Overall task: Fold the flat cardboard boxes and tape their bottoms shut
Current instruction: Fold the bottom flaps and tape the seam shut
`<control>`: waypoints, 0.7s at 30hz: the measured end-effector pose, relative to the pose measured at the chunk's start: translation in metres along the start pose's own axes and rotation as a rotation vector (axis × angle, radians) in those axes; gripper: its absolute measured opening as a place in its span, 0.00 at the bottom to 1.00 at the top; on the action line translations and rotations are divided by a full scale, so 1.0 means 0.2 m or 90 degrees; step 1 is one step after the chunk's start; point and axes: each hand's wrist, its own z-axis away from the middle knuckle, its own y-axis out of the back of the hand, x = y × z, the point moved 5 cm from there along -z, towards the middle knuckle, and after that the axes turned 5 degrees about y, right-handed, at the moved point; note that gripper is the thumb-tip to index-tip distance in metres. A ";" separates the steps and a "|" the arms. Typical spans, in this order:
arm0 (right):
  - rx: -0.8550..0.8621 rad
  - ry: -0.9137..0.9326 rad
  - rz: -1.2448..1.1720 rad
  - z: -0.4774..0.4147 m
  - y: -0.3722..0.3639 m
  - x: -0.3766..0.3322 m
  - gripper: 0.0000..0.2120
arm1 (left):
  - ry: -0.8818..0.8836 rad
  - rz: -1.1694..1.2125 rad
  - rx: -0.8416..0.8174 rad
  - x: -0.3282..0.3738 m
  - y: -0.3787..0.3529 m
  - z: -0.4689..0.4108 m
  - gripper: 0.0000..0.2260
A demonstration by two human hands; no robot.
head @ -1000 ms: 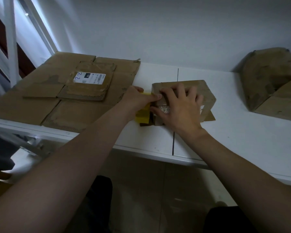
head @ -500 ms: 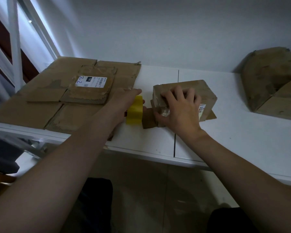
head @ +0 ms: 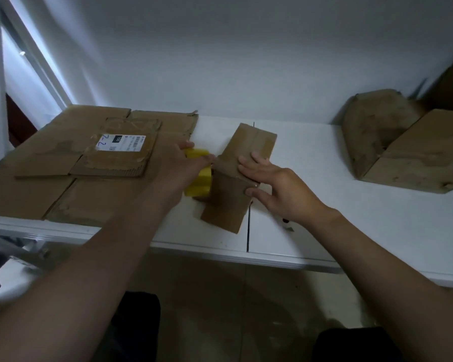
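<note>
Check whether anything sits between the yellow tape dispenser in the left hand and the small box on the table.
Nothing visible does. The yellow tape dispenser, held by the left hand, appears to sit right against the left side of the small box. The right hand lies flat on top of the box, clear of that side.

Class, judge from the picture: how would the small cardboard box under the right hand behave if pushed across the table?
The small cardboard box probably slides easily: it looks light and the white table is smooth. Flat faces make rolling unlikely. Its thin, creased walls would likely dent if squeezed; the right hand lies flat on it, perhaps to steady it.
</note>
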 end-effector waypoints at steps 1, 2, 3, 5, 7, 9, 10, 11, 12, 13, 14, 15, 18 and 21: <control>0.011 -0.014 -0.032 0.00 0.02 0.00 0.23 | -0.010 -0.015 0.003 0.00 -0.02 0.00 0.27; 0.023 -0.032 -0.066 0.01 0.04 0.00 0.20 | -0.017 -0.031 0.007 -0.01 -0.04 -0.01 0.27; 0.035 -0.056 -0.099 0.01 0.06 0.00 0.17 | -0.017 -0.044 0.004 -0.01 -0.05 -0.01 0.27; 0.071 -0.125 -0.150 0.01 0.11 0.00 0.09 | -0.012 -0.064 0.001 -0.01 -0.06 0.00 0.29; 0.140 -0.210 -0.137 0.00 0.15 0.02 0.10 | -0.014 -0.071 -0.015 -0.01 -0.06 -0.01 0.29; 0.159 -0.314 -0.111 -0.01 0.17 0.05 0.22 | -0.018 -0.076 -0.029 -0.01 -0.05 -0.02 0.29; 0.137 -0.373 -0.132 -0.01 0.16 0.06 0.28 | -0.014 -0.082 -0.035 -0.02 -0.05 -0.03 0.30; 0.115 -0.418 -0.188 -0.02 0.15 0.05 0.32 | -0.004 -0.083 -0.044 -0.02 -0.05 -0.03 0.31; 0.103 -0.445 -0.272 -0.03 0.12 0.05 0.34 | 0.004 -0.077 -0.057 -0.01 -0.05 -0.03 0.33; 0.098 -0.457 -0.344 -0.04 0.09 0.04 0.34 | 0.010 -0.064 -0.071 -0.01 -0.06 -0.02 0.35; 0.103 -0.461 -0.377 -0.05 0.08 0.03 0.33 | 0.010 -0.044 -0.082 0.00 -0.06 -0.02 0.37; 0.114 -0.465 -0.377 -0.06 0.08 0.04 0.34 | 0.002 -0.029 -0.088 0.01 -0.07 -0.02 0.36; 0.164 -0.456 -0.353 -0.10 0.11 0.06 0.39 | -0.041 0.001 -0.072 0.04 -0.04 -0.03 0.33; 0.197 -0.416 -0.322 -0.13 0.15 0.05 0.38 | -0.081 0.040 -0.060 0.09 -0.01 -0.03 0.30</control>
